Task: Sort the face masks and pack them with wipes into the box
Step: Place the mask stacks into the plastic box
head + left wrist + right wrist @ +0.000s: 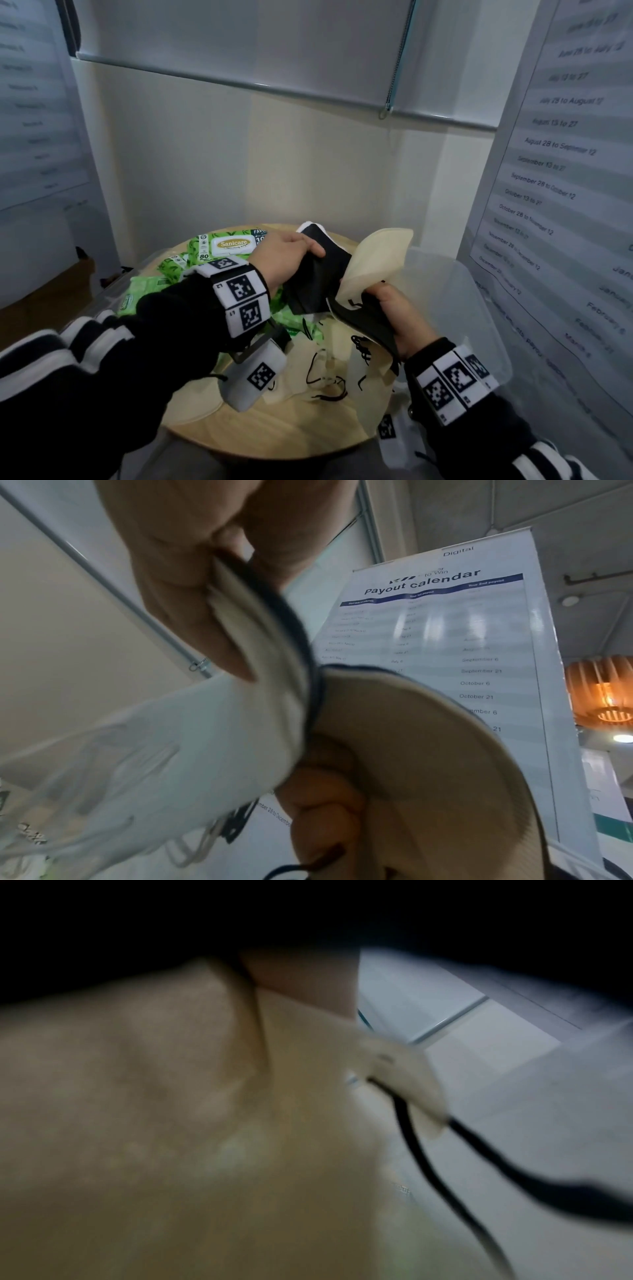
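Black fabric face masks (317,274), edges up, bridge both hands: left hand (284,257) pinches one; right hand (399,317) grips another with an upright beige mask (373,263).

Clear box (486,308) open – wipes (233,245) leftward

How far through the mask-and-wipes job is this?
Early. Nothing shows packed: the clear box looks empty. In hand: left hand holds a black mask; right hand holds beige and black masks. Left: wipes packs and masks on the table.
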`<state>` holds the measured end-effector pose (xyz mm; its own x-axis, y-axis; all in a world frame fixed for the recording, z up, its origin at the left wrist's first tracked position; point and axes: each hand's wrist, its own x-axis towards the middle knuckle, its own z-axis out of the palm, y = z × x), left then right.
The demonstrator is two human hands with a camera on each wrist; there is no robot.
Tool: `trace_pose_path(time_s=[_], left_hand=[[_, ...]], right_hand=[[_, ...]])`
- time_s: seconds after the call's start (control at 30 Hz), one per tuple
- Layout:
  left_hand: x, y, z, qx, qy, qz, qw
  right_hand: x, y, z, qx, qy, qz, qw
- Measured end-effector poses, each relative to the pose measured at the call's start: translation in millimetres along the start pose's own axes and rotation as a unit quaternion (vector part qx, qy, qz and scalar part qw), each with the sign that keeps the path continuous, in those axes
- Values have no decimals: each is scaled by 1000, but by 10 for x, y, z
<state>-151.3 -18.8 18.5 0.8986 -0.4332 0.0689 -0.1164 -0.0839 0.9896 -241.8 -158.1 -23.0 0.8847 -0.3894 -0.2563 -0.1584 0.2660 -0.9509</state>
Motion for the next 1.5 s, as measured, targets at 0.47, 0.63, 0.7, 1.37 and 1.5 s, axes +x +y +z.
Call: trace_pose_path(time_s=[0.47, 0.63, 0.7, 1.37, 1.5], left_hand=[[-43, 268, -118, 54, -168, 59, 983], [61, 116, -241, 22, -67, 10, 997], [115, 87, -309, 9, -21, -2, 1000], [-36, 115, -258, 44, -142, 2, 989], [-65, 105, -248, 50, -141, 7, 989]], right_hand=[[-177, -162, 127, -19, -173, 28, 984], [-250, -266, 1, 39, -139, 2, 990], [-253, -307, -45, 60, -99, -41, 992], [-124, -271, 43, -81, -17, -183, 980], [-112, -274, -15, -88, -17, -174, 981]])
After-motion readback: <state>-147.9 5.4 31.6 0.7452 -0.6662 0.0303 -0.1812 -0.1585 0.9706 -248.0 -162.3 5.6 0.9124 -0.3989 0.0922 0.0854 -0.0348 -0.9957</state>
